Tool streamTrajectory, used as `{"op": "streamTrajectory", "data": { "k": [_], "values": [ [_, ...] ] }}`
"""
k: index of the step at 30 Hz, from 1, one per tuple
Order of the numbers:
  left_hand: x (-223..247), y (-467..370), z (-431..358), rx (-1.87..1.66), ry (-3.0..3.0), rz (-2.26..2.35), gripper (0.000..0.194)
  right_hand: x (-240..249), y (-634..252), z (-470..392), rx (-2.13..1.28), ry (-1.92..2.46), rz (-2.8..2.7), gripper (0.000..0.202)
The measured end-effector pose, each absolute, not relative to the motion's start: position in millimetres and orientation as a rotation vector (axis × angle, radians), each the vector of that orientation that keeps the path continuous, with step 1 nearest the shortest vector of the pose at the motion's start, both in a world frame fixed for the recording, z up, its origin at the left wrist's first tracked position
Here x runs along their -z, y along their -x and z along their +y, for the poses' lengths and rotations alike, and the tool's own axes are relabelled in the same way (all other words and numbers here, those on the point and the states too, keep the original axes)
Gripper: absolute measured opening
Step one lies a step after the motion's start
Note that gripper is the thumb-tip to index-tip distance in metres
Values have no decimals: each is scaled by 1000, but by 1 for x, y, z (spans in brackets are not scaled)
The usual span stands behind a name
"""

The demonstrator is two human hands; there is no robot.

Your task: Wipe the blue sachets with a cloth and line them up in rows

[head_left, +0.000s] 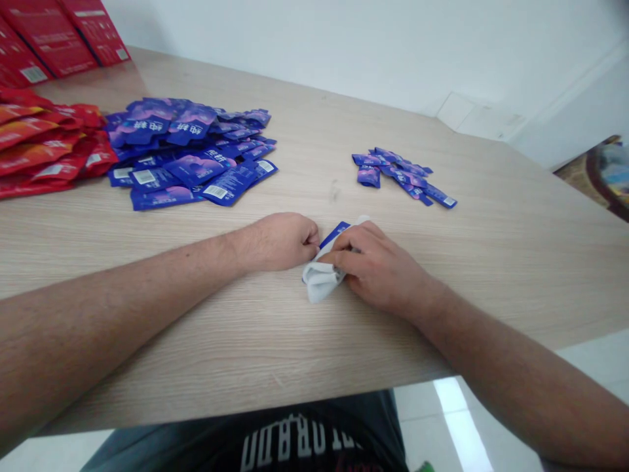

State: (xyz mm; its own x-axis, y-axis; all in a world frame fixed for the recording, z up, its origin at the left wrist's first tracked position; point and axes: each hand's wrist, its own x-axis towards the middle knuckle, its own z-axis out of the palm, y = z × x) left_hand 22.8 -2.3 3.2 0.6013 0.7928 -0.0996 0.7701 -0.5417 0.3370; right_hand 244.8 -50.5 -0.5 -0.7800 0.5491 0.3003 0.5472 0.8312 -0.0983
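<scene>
A small blue packet [335, 234] lies tilted on the table in front of me, mostly covered by a crumpled white cloth or tissue [322, 280]. My left hand [287, 242] is closed, its fingertips at the packet's left edge. Bent over the packet from the right, my right hand [386, 265] grips the white cloth between thumb and fingers. How much of the packet reaches under the cloth is hidden.
Beyond my hands is a small heap of folded blue packets [400, 174]. At the left lie a big pile of blue-purple sachets [196, 147] and red-orange sachets [44, 144]. Red boxes [54, 39] stand behind them. The wooden table [236, 347] meets a white wall.
</scene>
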Motion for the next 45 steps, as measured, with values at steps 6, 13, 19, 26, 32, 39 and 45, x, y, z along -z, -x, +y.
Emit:
{"op": "streamTrajectory", "data": {
  "k": [6,13,19,26,32,39,45],
  "values": [
    [-3,-23,-3,-85,-2486,1248,25,0,-246,-48,-22,882,-2667,34],
    [-3,-24,-3,-88,-2493,1256,23,3,-241,-53,-47,775,-2739,32],
    [-3,-23,-3,-102,-2491,1265,22,3,-238,-54,-52,787,-2676,35],
    [-3,-24,-3,-89,-2484,1288,24,3,-241,-50,-39,871,-2631,35],
    [-5,-23,-3,-63,-2489,1234,21,1,-244,-47,-117,705,-2730,33],
    [-4,-21,-1,-79,-2488,1180,19,-1,-256,-33,-91,862,-2623,37],
    [-6,-22,-3,-75,-2487,1201,19,0,-251,-34,-92,902,-2618,33]
  ]
}}
